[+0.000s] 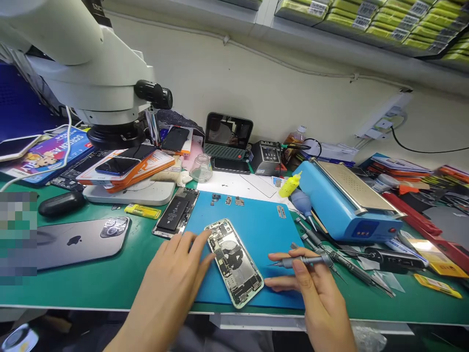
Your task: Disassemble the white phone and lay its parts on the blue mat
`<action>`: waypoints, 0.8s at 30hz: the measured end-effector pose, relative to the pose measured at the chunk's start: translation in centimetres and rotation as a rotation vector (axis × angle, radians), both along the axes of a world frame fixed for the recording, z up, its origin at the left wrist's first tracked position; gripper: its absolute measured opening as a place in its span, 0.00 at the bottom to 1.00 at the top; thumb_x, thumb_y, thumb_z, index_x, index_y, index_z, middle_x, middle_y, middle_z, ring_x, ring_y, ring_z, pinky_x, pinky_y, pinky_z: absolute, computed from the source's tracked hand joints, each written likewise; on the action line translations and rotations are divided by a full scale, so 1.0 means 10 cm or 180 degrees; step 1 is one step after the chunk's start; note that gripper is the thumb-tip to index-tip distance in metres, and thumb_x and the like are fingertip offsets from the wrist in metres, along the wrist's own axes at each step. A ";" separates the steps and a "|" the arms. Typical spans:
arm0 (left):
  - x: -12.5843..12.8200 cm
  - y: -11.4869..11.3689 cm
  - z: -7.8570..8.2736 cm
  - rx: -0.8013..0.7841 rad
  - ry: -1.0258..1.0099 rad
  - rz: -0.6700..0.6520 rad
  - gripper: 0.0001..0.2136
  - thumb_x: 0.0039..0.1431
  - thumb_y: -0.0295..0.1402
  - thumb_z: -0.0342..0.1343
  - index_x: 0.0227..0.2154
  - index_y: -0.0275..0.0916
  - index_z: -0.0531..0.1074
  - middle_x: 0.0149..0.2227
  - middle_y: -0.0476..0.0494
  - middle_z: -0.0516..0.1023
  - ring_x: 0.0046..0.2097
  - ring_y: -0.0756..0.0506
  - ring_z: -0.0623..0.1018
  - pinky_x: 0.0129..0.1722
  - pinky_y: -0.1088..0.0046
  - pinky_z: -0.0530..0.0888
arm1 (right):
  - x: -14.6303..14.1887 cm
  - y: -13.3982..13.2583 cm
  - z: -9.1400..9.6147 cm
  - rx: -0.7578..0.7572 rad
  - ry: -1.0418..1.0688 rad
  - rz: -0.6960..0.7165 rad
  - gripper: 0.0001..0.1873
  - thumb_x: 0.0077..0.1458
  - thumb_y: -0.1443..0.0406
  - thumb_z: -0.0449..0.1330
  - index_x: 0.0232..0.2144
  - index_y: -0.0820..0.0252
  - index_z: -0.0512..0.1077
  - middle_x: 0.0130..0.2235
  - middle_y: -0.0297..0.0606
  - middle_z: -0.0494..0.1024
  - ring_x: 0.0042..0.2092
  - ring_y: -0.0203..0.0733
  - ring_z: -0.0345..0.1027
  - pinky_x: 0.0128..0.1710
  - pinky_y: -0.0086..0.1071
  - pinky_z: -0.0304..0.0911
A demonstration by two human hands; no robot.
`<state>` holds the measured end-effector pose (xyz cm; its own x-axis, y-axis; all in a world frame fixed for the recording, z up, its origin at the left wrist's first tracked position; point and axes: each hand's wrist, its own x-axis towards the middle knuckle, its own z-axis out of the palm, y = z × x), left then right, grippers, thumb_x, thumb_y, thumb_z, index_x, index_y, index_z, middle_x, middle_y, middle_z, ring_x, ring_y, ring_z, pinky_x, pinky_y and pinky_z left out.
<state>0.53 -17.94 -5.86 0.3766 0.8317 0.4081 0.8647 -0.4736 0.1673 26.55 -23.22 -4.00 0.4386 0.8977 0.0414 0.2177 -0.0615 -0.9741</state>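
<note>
An opened phone body point(234, 264), its circuit board and inner parts exposed, lies tilted on the blue mat point(271, 234). My left hand point(179, 269) is at its upper left edge, fingers stretched out and apart, index fingertip and thumb by the frame; whether they press on it I cannot tell. In my right hand point(315, 283), to the right of the phone, a grey precision screwdriver point(300, 261) is gripped, its thin tip pointing left above the mat. Small metal brackets point(239, 201) and a camera module point(216, 197) lie near the mat's top edge. A detached phone screen point(176, 212) rests left of the mat.
A microscope point(106, 88) overhangs the left side. A grey phone point(84, 242) lies at left. The blue heating plate machine point(344, 200) stands at right, with tweezers point(361, 271) and a black pen-like tool point(395, 258) before it. A small-screened device point(229, 137) stands behind.
</note>
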 end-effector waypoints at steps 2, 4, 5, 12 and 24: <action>0.04 -0.11 -0.02 0.0064 -0.0030 -0.0029 0.20 0.79 0.45 0.53 0.66 0.42 0.69 0.51 0.35 0.82 0.46 0.33 0.81 0.44 0.55 0.76 | 0.03 0.08 0.04 -0.0018 0.0149 -0.0010 0.24 0.66 0.42 0.64 0.48 0.53 0.71 0.47 0.47 0.88 0.28 0.48 0.83 0.27 0.39 0.81; 0.12 -0.23 -0.05 0.0146 -0.0096 -0.0142 0.33 0.74 0.57 0.56 0.71 0.41 0.65 0.55 0.32 0.81 0.51 0.31 0.81 0.47 0.55 0.76 | 0.06 0.16 0.07 -0.0023 0.0016 0.0126 0.26 0.64 0.41 0.65 0.46 0.55 0.73 0.43 0.46 0.88 0.25 0.44 0.79 0.21 0.34 0.74; 0.17 -0.28 -0.06 0.0168 -0.0119 -0.0175 0.41 0.69 0.63 0.58 0.74 0.40 0.62 0.58 0.30 0.80 0.54 0.30 0.80 0.50 0.54 0.76 | 0.06 0.21 0.08 -0.0017 -0.0151 0.0182 0.27 0.63 0.40 0.65 0.46 0.56 0.74 0.38 0.44 0.87 0.23 0.41 0.76 0.19 0.32 0.70; 0.72 -0.36 0.03 -0.0217 -0.0108 0.0296 0.65 0.40 0.79 0.64 0.75 0.40 0.65 0.71 0.20 0.69 0.66 0.22 0.73 0.65 0.40 0.70 | 0.05 0.37 0.03 0.0192 -0.0186 0.0104 0.30 0.64 0.42 0.66 0.55 0.56 0.75 0.36 0.36 0.81 0.25 0.35 0.68 0.21 0.29 0.68; 0.98 -0.14 0.12 -0.0511 -0.0064 -0.0141 0.40 0.62 0.49 0.70 0.72 0.36 0.69 0.72 0.14 0.69 0.67 0.19 0.76 0.61 0.33 0.76 | 0.07 0.28 0.02 0.0591 0.0479 -0.0552 0.47 0.61 0.48 0.71 0.75 0.47 0.58 0.41 0.36 0.84 0.27 0.35 0.68 0.22 0.27 0.63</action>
<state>10.35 -19.36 -4.68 0.4073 0.8696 0.2790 0.8394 -0.4769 0.2609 27.22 -20.46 -3.83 0.5984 0.7920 0.1207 0.0718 0.0970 -0.9927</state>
